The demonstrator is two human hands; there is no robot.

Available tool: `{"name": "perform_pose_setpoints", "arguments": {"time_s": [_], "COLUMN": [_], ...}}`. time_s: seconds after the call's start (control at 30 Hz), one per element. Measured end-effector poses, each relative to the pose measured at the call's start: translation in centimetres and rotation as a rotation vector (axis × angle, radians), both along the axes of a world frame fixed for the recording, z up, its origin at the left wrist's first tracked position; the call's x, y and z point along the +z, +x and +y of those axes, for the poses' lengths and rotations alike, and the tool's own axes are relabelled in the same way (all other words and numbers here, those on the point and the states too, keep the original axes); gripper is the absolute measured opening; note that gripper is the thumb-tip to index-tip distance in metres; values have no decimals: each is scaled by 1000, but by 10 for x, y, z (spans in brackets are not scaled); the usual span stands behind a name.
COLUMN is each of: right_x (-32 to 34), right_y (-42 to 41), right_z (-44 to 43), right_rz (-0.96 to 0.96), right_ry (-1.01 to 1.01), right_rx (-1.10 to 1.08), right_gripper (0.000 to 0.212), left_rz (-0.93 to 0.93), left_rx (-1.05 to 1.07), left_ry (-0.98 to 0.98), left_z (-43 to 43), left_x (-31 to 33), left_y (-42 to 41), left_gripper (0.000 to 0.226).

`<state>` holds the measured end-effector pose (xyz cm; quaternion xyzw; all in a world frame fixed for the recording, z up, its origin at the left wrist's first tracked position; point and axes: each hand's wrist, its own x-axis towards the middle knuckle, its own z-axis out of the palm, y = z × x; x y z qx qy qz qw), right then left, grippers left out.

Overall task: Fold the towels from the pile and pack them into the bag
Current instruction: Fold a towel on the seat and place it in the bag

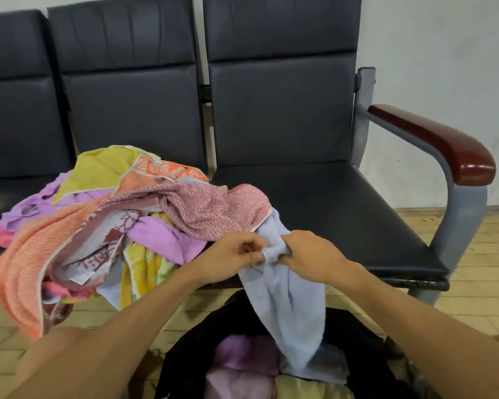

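Both arms are reaching forward, just right of the pile (113, 220). The left hand (236, 254) and the right hand (308, 254) are meeting almost knuckle to knuckle, each with fingers curled and pinching the bunched top of a pale blue towel (288, 306). The towel is hanging from that grip, with its upper part lying against the pile's right edge and its lower end trailing into the open black bag (188, 352). The bag is sitting on the floor (473, 254), below and right of the pile, and is holding a folded lilac towel (242, 352).

The pile is sprawling over a dark padded bench (329, 203) and spilling past its front edge. Right of the pile, one seat is lying bare as far as the reddish armrest (444, 142). A pale wall (444, 38) is standing behind, and yellowish flooring is running beneath and beyond the armrest.
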<state>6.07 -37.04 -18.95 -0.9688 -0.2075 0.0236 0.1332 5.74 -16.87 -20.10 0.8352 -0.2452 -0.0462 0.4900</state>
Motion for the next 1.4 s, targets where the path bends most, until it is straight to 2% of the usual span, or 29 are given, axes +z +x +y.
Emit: {"name": "perform_pose_setpoints", "arguments": {"time_s": [0.07, 0.13, 0.23, 0.3, 0.4, 0.47, 0.57, 0.63, 0.7, 0.77, 0.83, 0.9, 0.97, 1.03, 1.13, 1.2, 1.3, 1.4], "right_x": [6, 17, 30, 34, 37, 37, 31, 24, 18, 15, 15, 15, 12, 6, -1, -3, 0, 13], "right_y": [3, 3, -4, -6, -6, -5, -5, 0, 4, 9, 5, 0, -1, 2, 7, 8, 6, 9], "right_z": [-11, -26, -42, -49, -60, -68, -71, -71, -72, -74, -73, -72, -68, -65, -57, -50, -42, -43], "right_rz": [116, 247, 400, 416, 400, 362, 357, 382, 389, 293, 135, -15, -87, -93, -131, -164, -102, 15], "right_ry": [156, 439, 925, 1171, 1501, 1621, 1502, 1377, 1237, 1019, 776, 507, 303, 225, 205, 129, 52, 138], "right_rx": [-9, -71, -185, -243, -375, -477, -608, -687, -728, -681, -590, -504, -424, -374, -324, -260, -205, -239], "right_gripper": [21, 15, 23, 25, 28, 33, 30, 26, 28, 29, 25, 29, 27, 22, 35, 36, 29, 22], "left_rz": [-78, -155, -233, -240, -193, -174, -218, -383, -505, -431, -316, -311, -292, -296, -345, -379, -357, -207], "left_rx": [88, 236, 286, 301, 432, 532, 665, 684, 597, 486, 399, 399, 417, 402, 407, 412, 375, 381], "left_ry": [-16, 49, 301, 398, 446, 556, 706, 631, 491, 415, 434, 442, 456, 535, 580, 525, 458, 203], "left_z": [2, 8, 21, 31, 47, 50, 32, 16, 3, -3, -4, -3, -3, -7, -15, -16, -13, -13], "left_x": [0, 0, -7, -11, -10, -9, -7, -8, -9, -11, -15, -21, -24, -27, -29, -30, -27, -6], "left_y": [5, 13, 26, 34, 45, 47, 33, 20, 11, 9, 11, 14, 15, 16, 15, 16, 17, 11], "left_gripper": [32, 29, 32, 37, 45, 47, 44, 36, 19, 6, 13, 22, 35, 41, 35, 26, 12, 11]}}
